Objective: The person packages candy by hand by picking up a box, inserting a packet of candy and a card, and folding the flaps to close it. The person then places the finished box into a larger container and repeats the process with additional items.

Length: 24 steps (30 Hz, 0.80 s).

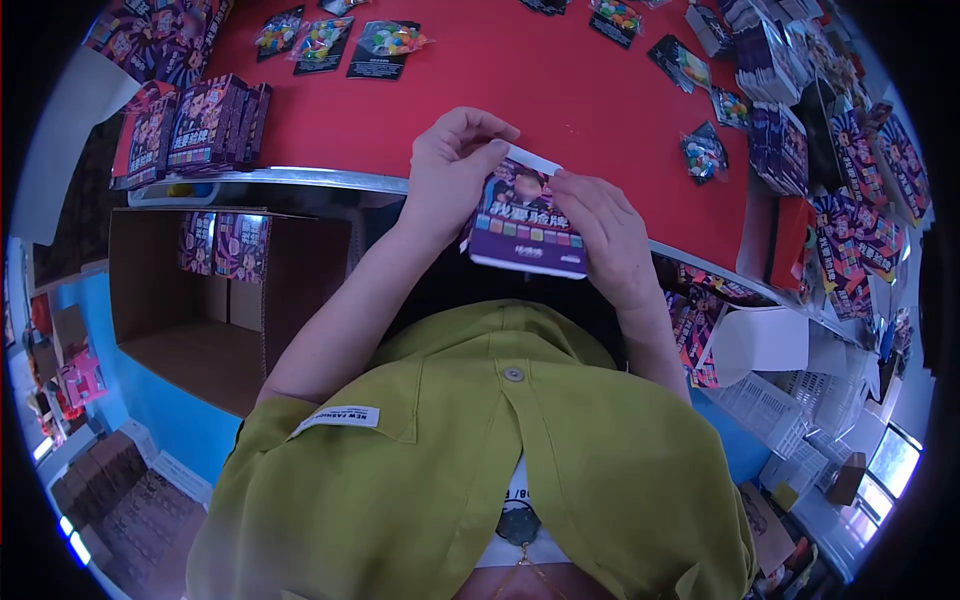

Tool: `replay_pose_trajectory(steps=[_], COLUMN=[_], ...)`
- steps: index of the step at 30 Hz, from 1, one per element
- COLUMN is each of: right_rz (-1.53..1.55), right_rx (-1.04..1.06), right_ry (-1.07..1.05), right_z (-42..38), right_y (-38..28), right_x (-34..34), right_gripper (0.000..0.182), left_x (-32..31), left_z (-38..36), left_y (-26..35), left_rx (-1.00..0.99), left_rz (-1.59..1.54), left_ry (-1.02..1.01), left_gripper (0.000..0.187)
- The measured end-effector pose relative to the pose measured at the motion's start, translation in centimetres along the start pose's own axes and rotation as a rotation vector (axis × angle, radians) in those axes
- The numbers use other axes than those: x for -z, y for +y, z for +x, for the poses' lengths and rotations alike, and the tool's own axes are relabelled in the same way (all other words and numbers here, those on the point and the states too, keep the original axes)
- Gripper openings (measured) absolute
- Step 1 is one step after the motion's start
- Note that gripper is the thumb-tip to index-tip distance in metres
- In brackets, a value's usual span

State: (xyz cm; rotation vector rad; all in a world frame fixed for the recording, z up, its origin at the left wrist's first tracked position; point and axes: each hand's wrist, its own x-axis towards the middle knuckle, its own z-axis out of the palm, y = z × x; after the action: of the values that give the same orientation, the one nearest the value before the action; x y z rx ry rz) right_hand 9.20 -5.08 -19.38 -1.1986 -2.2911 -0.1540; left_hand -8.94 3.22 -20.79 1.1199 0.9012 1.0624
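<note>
A purple printed box (527, 222) is held between my two hands at the front edge of the red table (480, 90). My left hand (455, 170) has its thumb on the box's upper left corner, its fingers curled at the white top edge. My right hand (605, 235) is closed around the box's right side, with the fingers over its printed face. Above the hands, the white top part of the box shows; what is inside is hidden.
Stacks of purple boxes (205, 125) stand at the table's left, and more stacks (778, 148) at the right. Candy packets on black cards (390, 45) lie at the back, another (705, 155) at the right. A cardboard box (190, 355) is below the left edge.
</note>
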Motion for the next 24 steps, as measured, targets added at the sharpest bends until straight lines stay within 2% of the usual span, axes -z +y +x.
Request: replay_pose_trajectory(steps=[2, 3, 7, 9, 10, 12, 13, 15, 16, 18, 19, 21, 22, 24], right_rz=[0.289, 0.407, 0.392, 0.467, 0.468, 0.571, 0.569, 0.767, 0.776, 1.112, 1.114, 1.585, 1.576, 1.421], right_rx=[-0.298, -0.577, -0.477, -0.591, -0.587, -0.614, -0.610, -0.650, -0.643, -0.538, -0.540, -0.803, -0.805, -0.796], right_ry=[0.035, -0.147, -0.193, -0.285, -0.286, -0.289, -0.296, -0.130, -0.145, 0.136, 0.136, 0.288, 0.294, 0.336], right_z=[-0.4, 0.5, 1.7, 2.6, 2.8, 2.9, 2.5, 1.7, 1.8, 2.0, 2.1, 2.4, 2.4, 2.3], right_y=[0.2, -0.2, 0.7, 0.9, 0.9, 1.1, 1.0, 0.6, 0.5, 0.3, 0.1, -0.2, -0.3, -0.4], right_x=[-0.3, 1.1, 1.4, 1.5, 1.4, 1.5, 1.5, 1.3, 1.2, 1.1, 0.9, 0.8, 0.7, 0.1], right_gripper=[0.035, 0.030, 0.031, 0.035, 0.035, 0.041, 0.041, 0.043, 0.043, 0.041, 0.041, 0.034, 0.034, 0.031], left_x=[0.8, 0.8, 1.6, 1.2, 1.0, 0.4, 0.2, 0.0, -0.4, -1.3, -1.1, -1.2, -1.2, -0.6], left_z=[-0.7, -1.3, -2.3, -2.3, -2.1, -1.4, -0.9, -0.1, -0.1, -0.1, 0.0, 0.4, 0.3, 0.1], left_y=[0.4, 0.9, 0.2, 0.7, 1.4, 3.0, 3.3, 3.5, 3.8, 4.2, 4.0, 3.2, 2.9, 2.4], left_rx=[0.042, -0.133, -0.159, -0.045, -0.048, 0.190, 0.189, 0.293, 0.294, 0.329, 0.332, 0.301, 0.301, 0.065], left_rz=[-0.134, -0.003, -0.089, -0.308, -0.307, -0.386, -0.392, -0.362, -0.367, -0.205, -0.204, -0.217, -0.221, -0.278], left_ry=[-0.070, -0.103, -0.242, -0.108, -0.105, -0.080, -0.075, -0.073, -0.055, -0.025, -0.025, -0.162, -0.172, -0.289], left_gripper=[0.013, 0.020, 0.029, 0.021, 0.021, 0.014, 0.014, 0.007, 0.007, 0.005, 0.005, 0.023, 0.023, 0.024])
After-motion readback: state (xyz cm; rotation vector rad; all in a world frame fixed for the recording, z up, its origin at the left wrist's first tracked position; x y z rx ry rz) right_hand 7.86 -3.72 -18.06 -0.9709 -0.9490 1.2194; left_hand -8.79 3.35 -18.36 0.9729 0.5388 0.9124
